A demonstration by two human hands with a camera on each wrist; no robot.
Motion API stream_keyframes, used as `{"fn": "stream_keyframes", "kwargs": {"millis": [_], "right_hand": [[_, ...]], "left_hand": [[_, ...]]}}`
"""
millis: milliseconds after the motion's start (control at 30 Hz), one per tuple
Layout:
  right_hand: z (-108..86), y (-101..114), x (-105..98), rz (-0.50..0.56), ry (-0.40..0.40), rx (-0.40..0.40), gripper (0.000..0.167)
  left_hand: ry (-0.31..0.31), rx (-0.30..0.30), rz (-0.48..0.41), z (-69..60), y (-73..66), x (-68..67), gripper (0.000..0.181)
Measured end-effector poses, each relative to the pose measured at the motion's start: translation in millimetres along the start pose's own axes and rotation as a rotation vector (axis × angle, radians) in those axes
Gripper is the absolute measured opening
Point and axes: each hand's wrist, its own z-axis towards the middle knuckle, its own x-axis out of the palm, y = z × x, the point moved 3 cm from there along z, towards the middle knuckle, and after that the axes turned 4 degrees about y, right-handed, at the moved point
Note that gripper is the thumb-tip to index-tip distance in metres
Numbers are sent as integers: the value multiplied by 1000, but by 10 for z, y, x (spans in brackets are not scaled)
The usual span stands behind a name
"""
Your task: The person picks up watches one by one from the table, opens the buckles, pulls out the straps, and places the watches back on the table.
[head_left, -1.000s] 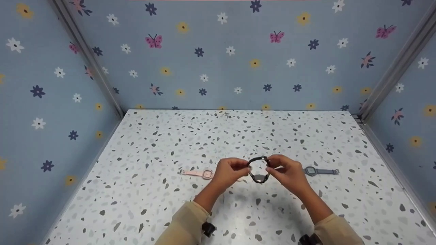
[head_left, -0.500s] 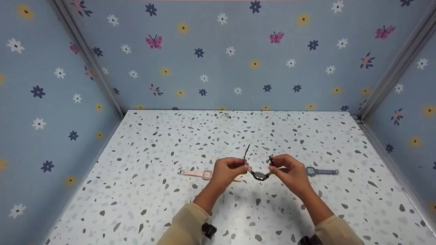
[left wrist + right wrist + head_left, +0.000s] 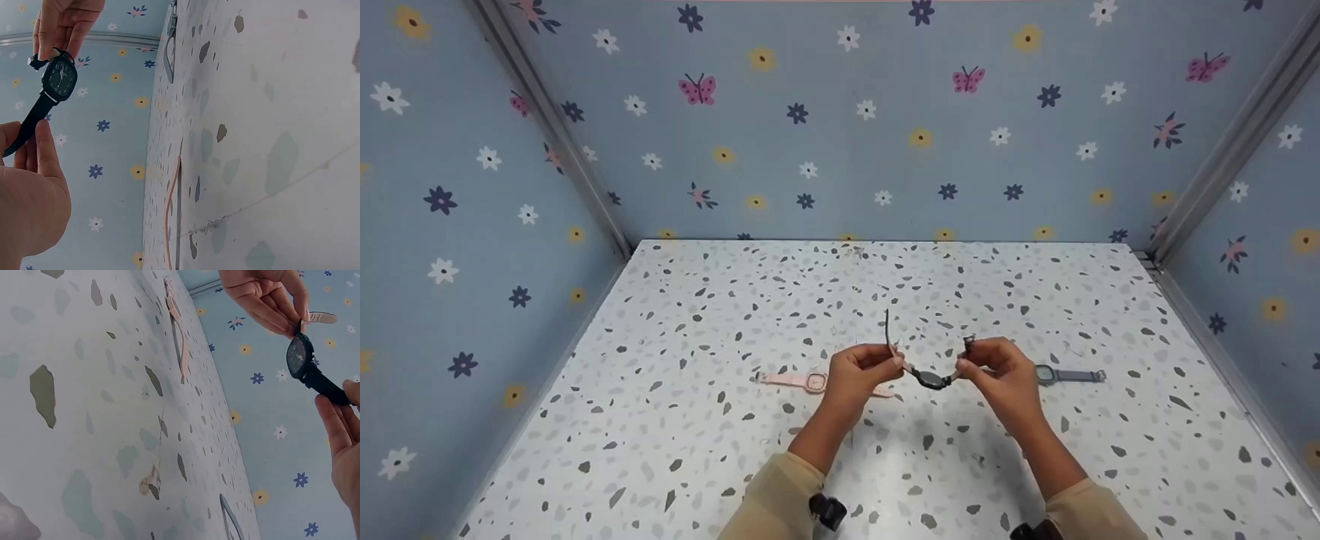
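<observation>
A black wristwatch [image 3: 931, 379] hangs in the air between my two hands, its strap unfastened and its case lowest. My left hand [image 3: 859, 379] pinches the long strap half, whose free end sticks up above the fingers. With thumb and fingertips my right hand [image 3: 1001, 375] holds the shorter half, the buckle showing above. The left wrist view shows the dark dial [image 3: 60, 79] with pale numerals; the right wrist view shows the watch [image 3: 301, 355] from the side. A pink watch [image 3: 815, 382] lies beside the left hand, partly hidden by it. Right of the right hand lies a grey-blue watch [image 3: 1072, 375].
The speckled white table [image 3: 735, 300] lies beneath the hands. Blue walls with flowers and butterflies [image 3: 840, 150] enclose its back and sides, with metal posts [image 3: 551, 127] at the corners.
The strap was a closed loop a second ago; now its ends are apart. The hands have spread slightly, and the long end has tipped outward to the left.
</observation>
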Motion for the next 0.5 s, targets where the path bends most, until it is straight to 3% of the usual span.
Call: {"fn": "stream_keyframes", "kwargs": {"millis": [100,333,500], "right_hand": [[-5,-39,5,58,-41,74,38],[-10,-148,-4,320,-128,275,57],[11,-211,-19,351,-193,347,47]], "left_hand": [[-7,0,-35,17,0,-8,20],[-39,-53,-149,41,41,-56,27],[-65,-61,-179,66,72,-76,23]]}}
